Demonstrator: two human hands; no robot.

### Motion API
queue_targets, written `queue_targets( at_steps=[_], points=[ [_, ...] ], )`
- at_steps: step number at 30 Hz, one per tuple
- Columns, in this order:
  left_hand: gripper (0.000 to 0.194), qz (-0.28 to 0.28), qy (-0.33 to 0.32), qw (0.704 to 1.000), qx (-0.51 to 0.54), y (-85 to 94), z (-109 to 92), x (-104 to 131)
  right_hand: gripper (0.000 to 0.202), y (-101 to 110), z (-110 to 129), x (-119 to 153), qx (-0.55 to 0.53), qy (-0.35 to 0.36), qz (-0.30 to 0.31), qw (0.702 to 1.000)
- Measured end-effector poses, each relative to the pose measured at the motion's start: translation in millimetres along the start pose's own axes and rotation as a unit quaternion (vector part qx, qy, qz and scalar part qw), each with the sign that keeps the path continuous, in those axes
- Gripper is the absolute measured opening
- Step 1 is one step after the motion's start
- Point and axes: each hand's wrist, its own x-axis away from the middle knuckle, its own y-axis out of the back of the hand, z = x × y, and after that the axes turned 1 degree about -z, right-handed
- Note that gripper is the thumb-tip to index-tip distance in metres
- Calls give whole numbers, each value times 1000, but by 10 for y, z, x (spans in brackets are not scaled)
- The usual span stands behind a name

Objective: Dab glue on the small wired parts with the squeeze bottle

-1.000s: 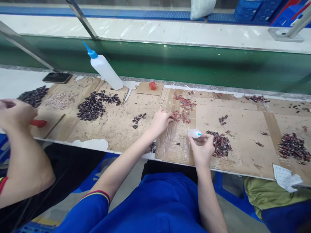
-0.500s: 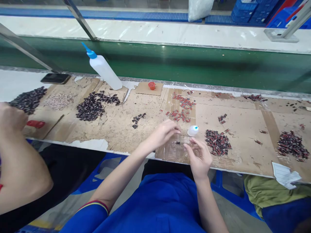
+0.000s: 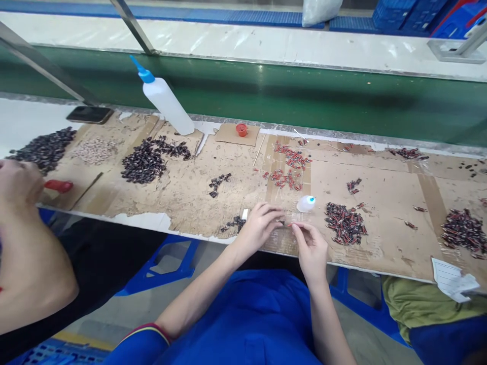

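Observation:
My left hand (image 3: 262, 225) is closed, its fingertips at a small black part (image 3: 282, 223) low over the cardboard. Between the thumb and fingers of my right hand (image 3: 312, 246) is a small red piece (image 3: 289, 224), its end pointing at the black part. Just beyond the right hand stands a small white bottle (image 3: 306, 203) with a blue tip. A few black parts (image 3: 233, 224) lie beside my left wrist. Farther back are loose red pieces (image 3: 291, 156), and to the right is a heap of red-and-black assembled parts (image 3: 345, 224).
A large blue-capped squeeze bottle (image 3: 169, 106) leans at the back left, near a heap of black parts (image 3: 142, 165). A red cup (image 3: 241, 130) stands on a cardboard piece. At far left a co-worker's hand (image 3: 21, 185) is near a red object (image 3: 59, 186). A green belt (image 3: 266, 96) runs behind.
My left hand has come down to the black part that lay on the cardboard. My right hand has moved slightly left and now shows a red piece at its fingertips.

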Motion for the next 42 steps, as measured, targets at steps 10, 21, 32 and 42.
queue_targets(
  at_steps=[10,21,32,42],
  points=[
    [17,27,-20,999,8,-36,-13,66,28,-91,53,66,-36,-80,-17,996],
    [13,2,6,998,61,56,-167,81,24,-98,83,112,-26,-41,7,999],
    [10,-8,54,989,137,59,-222,87,22,-127,30,141,10,-12,-21,1000],
    [10,-12,184,956,230,20,-237,113,16,-78,55,86,11,10,5,1000]
  ],
)
